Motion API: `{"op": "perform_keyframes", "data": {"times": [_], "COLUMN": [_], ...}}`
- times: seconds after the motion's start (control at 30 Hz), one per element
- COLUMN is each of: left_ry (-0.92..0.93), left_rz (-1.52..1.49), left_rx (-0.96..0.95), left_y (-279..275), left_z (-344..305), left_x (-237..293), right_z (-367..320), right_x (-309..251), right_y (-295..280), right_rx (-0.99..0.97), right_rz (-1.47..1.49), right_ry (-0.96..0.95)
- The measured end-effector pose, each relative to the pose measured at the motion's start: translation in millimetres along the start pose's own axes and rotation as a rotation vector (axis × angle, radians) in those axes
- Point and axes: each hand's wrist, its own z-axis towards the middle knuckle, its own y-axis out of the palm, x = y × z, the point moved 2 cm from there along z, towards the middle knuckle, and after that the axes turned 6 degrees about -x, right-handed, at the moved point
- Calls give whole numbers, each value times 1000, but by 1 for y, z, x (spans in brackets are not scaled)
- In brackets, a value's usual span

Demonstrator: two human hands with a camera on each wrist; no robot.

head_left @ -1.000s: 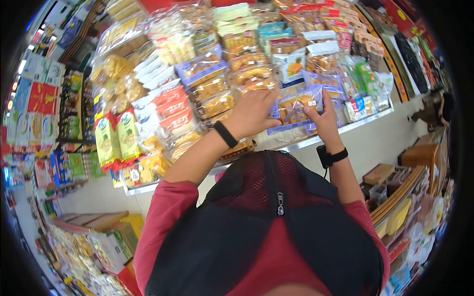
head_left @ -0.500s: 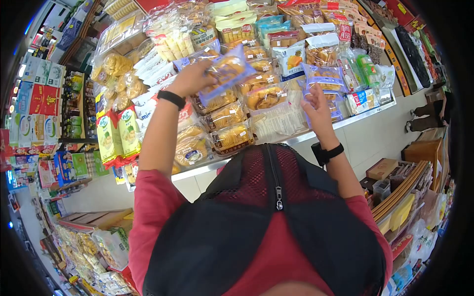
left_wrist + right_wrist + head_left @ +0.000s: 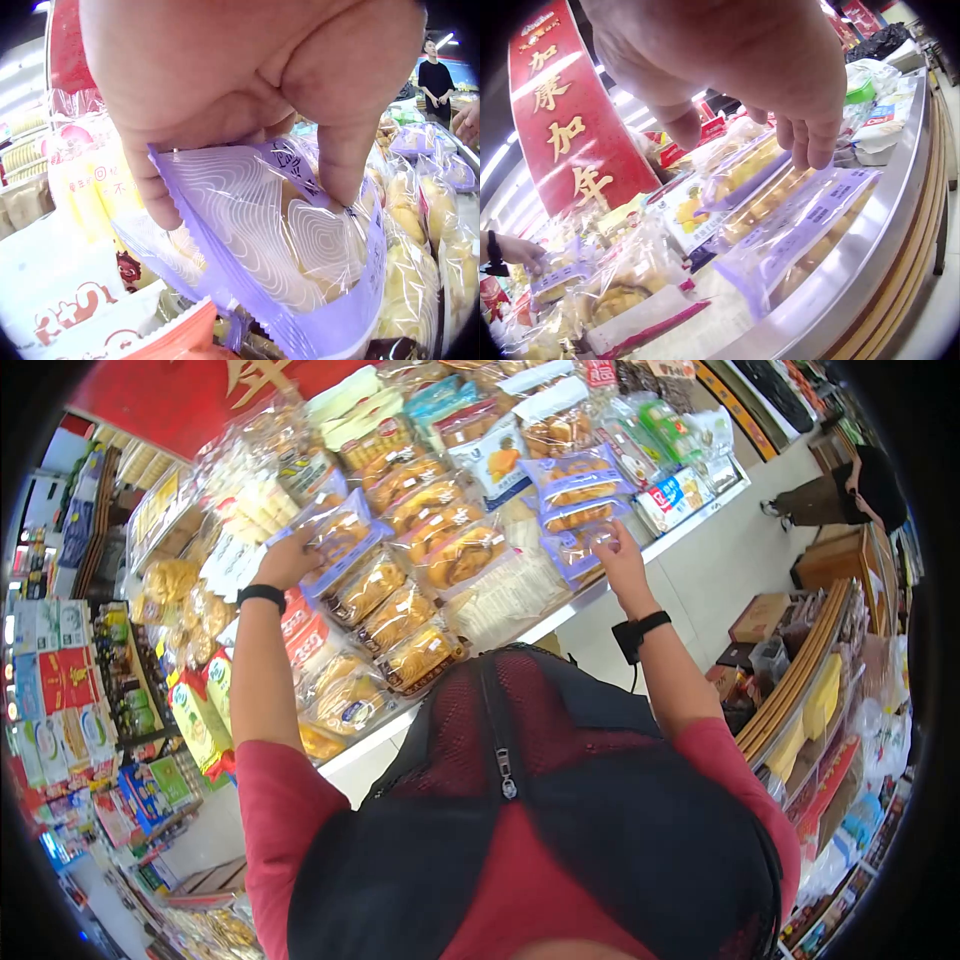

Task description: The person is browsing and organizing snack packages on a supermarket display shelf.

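Shelf [image 3: 560,615] crammed, packs overlapping edge to edge; way in is from above or the front only. Left hand [image 3: 285,560] grips a purple bag [image 3: 340,540] over the bread bags [image 3: 420,600], which crowd it on the right. Right hand [image 3: 622,560] is at the purple stack [image 3: 575,510] by the rim [image 3: 870,262]; the wrist view shows air under the fingertips. White packs [image 3: 505,595] lie flat and low between bread bags and stack. Floor [image 3: 720,560] before the rim is open; boxes [image 3: 760,620] near, a person [image 3: 850,490] well apart.
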Motion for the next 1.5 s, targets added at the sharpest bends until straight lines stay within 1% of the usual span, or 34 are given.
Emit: {"op": "perform_keyframes", "data": {"times": [0.07,0.1,0.13,0.2,0.23,0.27,0.3,0.33,0.4,0.43,0.47,0.5,0.53,0.6,0.63,0.67,0.7,0.73,0.8,0.83,0.87,0.93,1.0,1.07,1.1,1.17,1.2,1.23,1.27,1.33,1.4,1.43,1.5], "left_ry": [26,-54,-56,-104,-107,-86,-63,-63,-28,-4,-9,25,56,42,61,80,110,100,148,153,135,174,150,232,215,332,321,355,391,419,459,461,330], "left_rz": [66,63,68,-127,-119,-28,62,69,174,146,148,148,147,94,25,-46,-112,-116,-116,-130,-135,-213,-230,-260,-262,-280,-283,-291,-299,-286,-277,-278,-529], "left_rx": [60,-18,-22,-181,-187,-130,-71,-76,185,248,248,314,380,384,356,326,339,345,358,361,368,292,291,289,298,332,343,337,329,335,346,352,10], "left_y": [2,2,3,8,7,7,5,6,0,-1,3,6,10,12,16,21,27,31,39,48,48,50,54,51,50,46,46,45,46,57,63,61,60], "left_z": [1,1,4,9,9,7,5,1,-12,-19,-24,-28,-33,-49,-54,-58,-63,-65,-71,-70,-73,-78,-80,-84,-85,-87,-87,-87,-86,-79,-77,-78,-81], "left_x": [-3,1,1,-4,-2,1,5,9,24,33,37,41,46,81,90,97,103,110,121,117,120,131,133,142,146,158,163,169,174,176,178,177,173], "right_z": [15,17,31,66,71,77,85,93,107,114,119,121,125,133,137,139,142,143,134,130,125,116,106,86,78,63,54,47,39,9,-3,-7,-14], "right_x": [16,2,19,61,51,45,41,40,40,38,33,27,25,23,24,27,27,28,19,12,6,0,-12,-37,-48,-61,-68,-76,-79,-113,-117,-118,-122], "right_y": [-10,-18,-22,-34,-41,-44,-47,-50,-53,-53,-52,-51,-48,-42,-39,-36,-35,-34,-32,-34,-33,-36,-42,-41,-40,-29,-17,-6,7,34,58,68,85], "right_rx": [82,-4,-4,171,160,160,202,245,251,207,160,83,75,36,27,32,38,28,147,94,76,154,110,68,40,-3,-98,-191,-246,-332,-493,-493,-634], "right_rz": [-57,78,83,-155,-213,-207,-226,-245,-231,-194,-159,-82,-78,-226,-226,-179,-132,-135,83,195,193,501,488,537,502,466,501,533,551,583,585,581,603], "right_ry": [-30,-18,-13,-81,-85,-76,-27,21,42,81,118,93,90,198,191,157,123,116,29,144,138,67,20,-18,-24,-38,-65,-94,-125,-117,-136,-142,-119]}}
